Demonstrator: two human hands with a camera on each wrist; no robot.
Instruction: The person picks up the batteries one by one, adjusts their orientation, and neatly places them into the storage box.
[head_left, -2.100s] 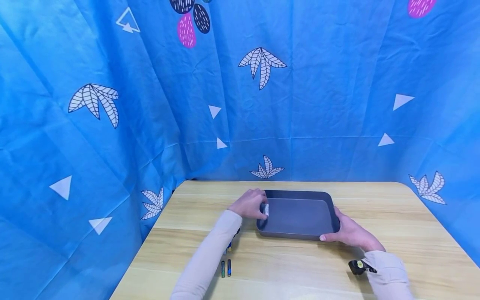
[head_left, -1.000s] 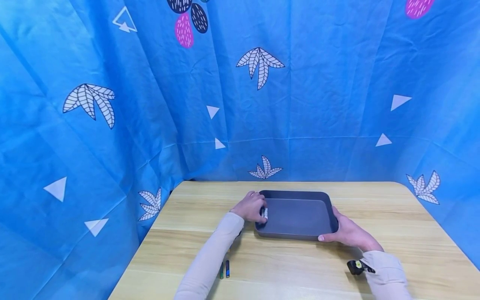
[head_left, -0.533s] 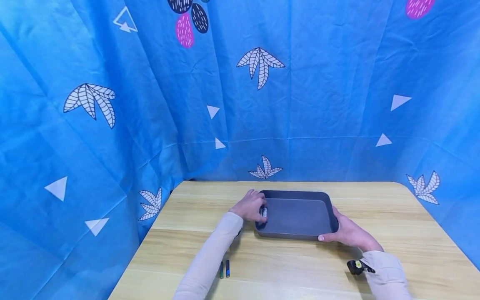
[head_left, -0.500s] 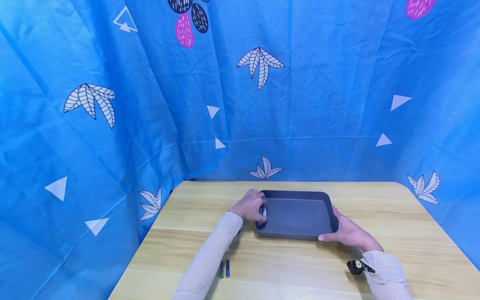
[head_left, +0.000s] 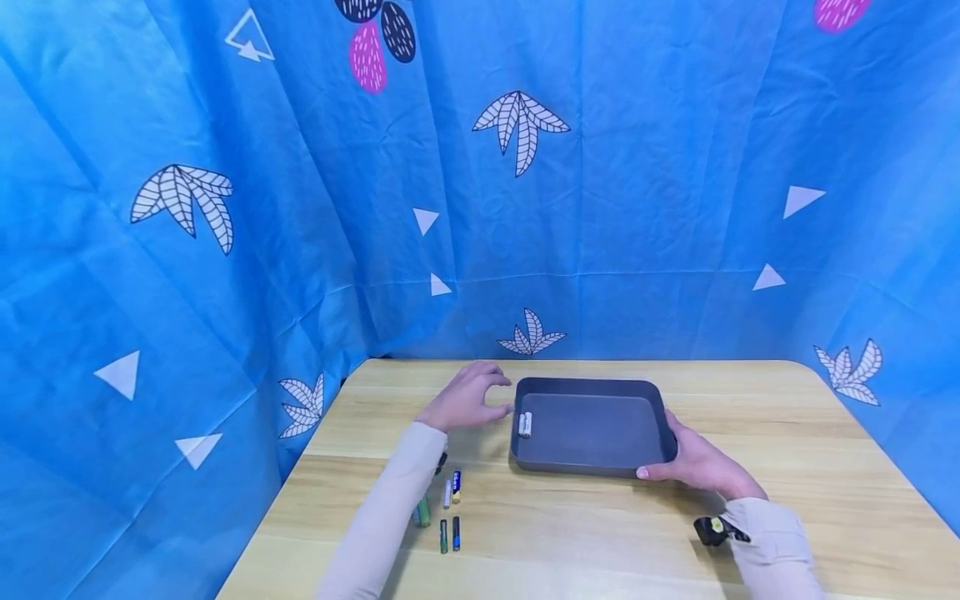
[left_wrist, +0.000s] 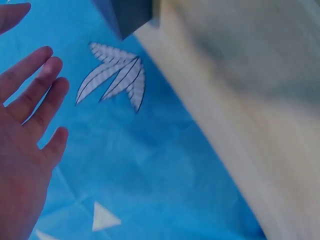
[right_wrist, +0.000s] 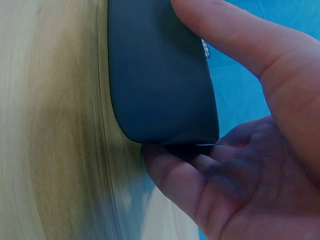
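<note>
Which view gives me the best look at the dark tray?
The head view: it shows nearly the whole tray, rim and inside. The right wrist view shows only part of its outer wall, close up, at the right hand; the left wrist view has just a dark corner, probably the tray's.

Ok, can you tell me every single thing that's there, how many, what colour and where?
Wood-grain table: one, pale yellow, below the cloth.
Patterned cloth: sheets uncountable, blue with white leaves and triangles, around the table.
Rectangular pan: one, dark grey, on the table.
White battery: at least one, white, inside the pan by its left wall.
Other batteries: at least five, greens, blues, whitish, blue-and-yellow, left of the pan, nearer the person.
Wrist cameras: two, black, one per wrist.
Sleeves: two, cream, one per arm.
Left hand: one, left of the pan.
Right hand: one, gripping the pan's right end.
</note>
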